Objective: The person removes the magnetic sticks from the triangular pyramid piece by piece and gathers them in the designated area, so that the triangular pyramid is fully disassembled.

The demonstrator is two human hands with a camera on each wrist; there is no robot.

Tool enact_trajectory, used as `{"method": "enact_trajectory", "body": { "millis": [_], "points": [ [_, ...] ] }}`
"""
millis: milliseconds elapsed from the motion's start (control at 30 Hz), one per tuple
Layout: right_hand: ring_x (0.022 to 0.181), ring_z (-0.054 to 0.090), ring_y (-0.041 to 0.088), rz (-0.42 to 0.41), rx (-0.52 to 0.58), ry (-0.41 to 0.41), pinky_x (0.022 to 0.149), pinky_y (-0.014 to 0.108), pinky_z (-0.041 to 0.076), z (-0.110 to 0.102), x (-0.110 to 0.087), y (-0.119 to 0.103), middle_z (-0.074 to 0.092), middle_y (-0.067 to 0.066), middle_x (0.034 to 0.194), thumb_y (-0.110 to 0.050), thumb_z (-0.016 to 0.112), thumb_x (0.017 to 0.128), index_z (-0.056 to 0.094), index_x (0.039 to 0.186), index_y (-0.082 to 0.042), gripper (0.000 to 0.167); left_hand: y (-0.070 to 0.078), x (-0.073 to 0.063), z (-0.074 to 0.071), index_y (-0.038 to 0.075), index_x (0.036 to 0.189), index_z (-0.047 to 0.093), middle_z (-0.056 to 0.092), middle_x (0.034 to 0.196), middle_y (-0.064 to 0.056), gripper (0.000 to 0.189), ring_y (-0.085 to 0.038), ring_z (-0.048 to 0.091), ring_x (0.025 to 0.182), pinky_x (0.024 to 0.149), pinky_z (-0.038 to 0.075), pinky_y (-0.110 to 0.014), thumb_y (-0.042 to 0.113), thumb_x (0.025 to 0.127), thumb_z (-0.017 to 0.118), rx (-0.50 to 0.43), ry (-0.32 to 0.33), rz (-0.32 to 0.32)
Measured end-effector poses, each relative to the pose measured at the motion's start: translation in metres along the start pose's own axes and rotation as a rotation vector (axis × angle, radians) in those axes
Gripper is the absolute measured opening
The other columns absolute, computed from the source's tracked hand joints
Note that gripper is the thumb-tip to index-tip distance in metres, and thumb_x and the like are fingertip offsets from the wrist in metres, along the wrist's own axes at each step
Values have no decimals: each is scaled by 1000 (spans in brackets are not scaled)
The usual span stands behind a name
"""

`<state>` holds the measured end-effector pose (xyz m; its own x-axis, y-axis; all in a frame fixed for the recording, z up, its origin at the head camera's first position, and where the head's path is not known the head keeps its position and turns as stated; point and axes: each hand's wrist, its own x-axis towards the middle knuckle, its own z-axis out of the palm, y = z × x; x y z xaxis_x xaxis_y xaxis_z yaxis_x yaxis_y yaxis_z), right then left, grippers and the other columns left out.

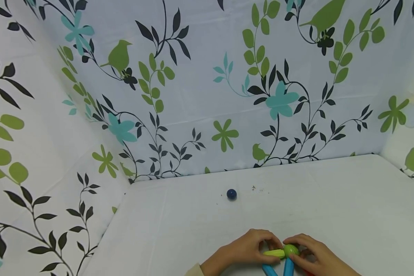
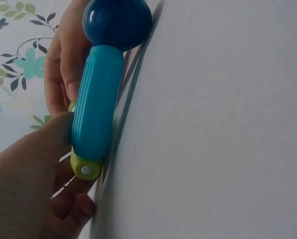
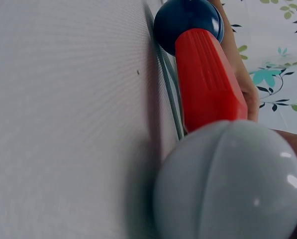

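At the bottom of the head view, my left hand (image 1: 250, 247) pinches a yellow-green toy building rod (image 1: 274, 253). Its end touches a green ball (image 1: 291, 250), which my right hand (image 1: 319, 257) holds between thumb and fingers. Two blue rods (image 1: 288, 267) lie just below, cut off by the frame edge. In the left wrist view, a blue rod (image 2: 98, 99) joins a dark blue ball (image 2: 118, 22), and the yellow-green rod's end (image 2: 86, 169) shows a silvery dot. The right wrist view has a red rod (image 3: 208, 79) between another dark blue ball (image 3: 185, 25) and a pale grey-white ball (image 3: 228, 184).
A loose dark blue ball (image 1: 231, 194) sits farther back on the white table (image 1: 179, 230). Small dark specks (image 1: 253, 188) lie beside it. Cloth printed with leaves and birds (image 1: 193, 92) hangs behind and at the sides.
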<state>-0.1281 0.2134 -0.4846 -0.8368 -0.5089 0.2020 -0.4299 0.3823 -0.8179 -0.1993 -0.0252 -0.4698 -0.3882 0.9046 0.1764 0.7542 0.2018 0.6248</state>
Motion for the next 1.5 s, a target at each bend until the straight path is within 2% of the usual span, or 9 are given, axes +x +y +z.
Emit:
{"method": "enact_trajectory", "body": {
  "millis": [333,567,767,933,1100,1200,1367,1433,1500],
  "points": [
    [93,53,-5,-40,32,-12,71,22,53,-1,-1,3,58,-4,119,-9,57,98,57,125,-1,28,-4,3,-1,8,118,64,68,111,0,27,11,47,91,80,42,-5,9,92,67,37,-20,6],
    [94,52,-5,-85,21,-12,70,22,52,0,1,5,60,0,118,-4,58,97,57,123,1,27,-4,4,-4,7,118,63,68,110,-2,27,11,47,90,80,43,-7,8,91,66,-20,-54,-28],
    [94,52,-6,-67,10,-10,70,21,52,-1,0,4,60,-2,117,-6,58,97,58,122,2,26,-5,5,-7,8,116,66,68,108,-1,25,12,48,90,82,43,-7,7,90,66,-11,-71,-3],
    [93,52,-5,-65,5,1,69,22,52,-1,0,3,61,1,115,-6,58,97,58,122,3,26,-8,7,-6,8,115,66,70,108,-1,25,12,49,91,81,45,-8,6,90,67,-17,-27,29],
    [92,52,-6,2,5,4,70,21,52,0,0,2,60,-2,114,-13,58,98,58,122,2,28,-10,10,-6,7,114,66,69,108,-2,25,11,50,91,82,45,-9,5,89,67,-14,-13,47],
    [93,52,-6,22,4,2,71,21,52,0,1,1,60,0,114,-14,58,98,58,122,1,29,-11,11,-8,6,115,66,69,108,-4,26,10,49,90,82,45,-9,3,89,66,-52,-41,31],
    [95,52,-6,-18,-2,1,71,21,52,0,1,3,61,3,116,-12,58,98,59,123,0,28,-11,11,-13,3,115,67,67,108,-9,26,9,46,87,80,46,-10,-1,89,63,-127,-92,-24],
    [95,52,-6,-30,-10,-1,71,21,52,0,1,4,61,7,116,-10,58,98,59,123,2,28,-12,10,-14,3,114,67,67,107,-9,25,9,46,87,80,46,-10,-1,90,62,-137,-84,-34],
    [93,52,-6,-26,-11,-5,70,21,52,0,1,4,61,11,114,-9,58,97,58,122,4,28,-15,9,-15,4,113,67,67,106,-9,25,8,47,87,80,46,-11,-1,89,63,-139,-48,-38]
  ]
}}
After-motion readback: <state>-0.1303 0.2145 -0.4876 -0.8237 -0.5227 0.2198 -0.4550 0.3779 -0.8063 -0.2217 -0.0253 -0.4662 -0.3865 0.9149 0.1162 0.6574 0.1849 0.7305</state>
